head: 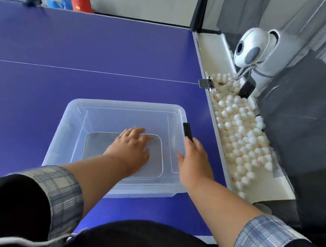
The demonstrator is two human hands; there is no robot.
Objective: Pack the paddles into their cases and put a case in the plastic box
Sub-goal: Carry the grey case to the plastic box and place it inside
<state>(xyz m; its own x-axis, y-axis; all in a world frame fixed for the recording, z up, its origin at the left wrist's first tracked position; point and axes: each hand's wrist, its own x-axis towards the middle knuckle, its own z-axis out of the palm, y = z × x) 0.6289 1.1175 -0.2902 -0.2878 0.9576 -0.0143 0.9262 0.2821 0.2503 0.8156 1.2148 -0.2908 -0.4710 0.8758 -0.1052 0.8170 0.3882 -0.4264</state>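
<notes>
Plaid-cuffed forearms are reaching over a blue ping-pong table (pixel 84 53). Left hand (pixel 129 150) is lying flat, fingers spread, inside the clear plastic box (pixel 71 133), holding nothing. Right hand (pixel 194 159) is gripping a small black object (pixel 187 131) at the box's right rim. Box looks light, rigid, slippery; rims offer best grip. No paddles or cases are showing.

One plastic box (pixel 71 133); two hands; many white balls (pixel 242 136); one ball machine (pixel 252 46).

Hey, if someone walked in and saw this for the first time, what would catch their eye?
Probably the clear plastic box on the blue table, with the left hand reaching inside and the right hand at its right rim holding a small black object. Next, the trough of white balls along the table's right edge, under a white ball machine.
</notes>
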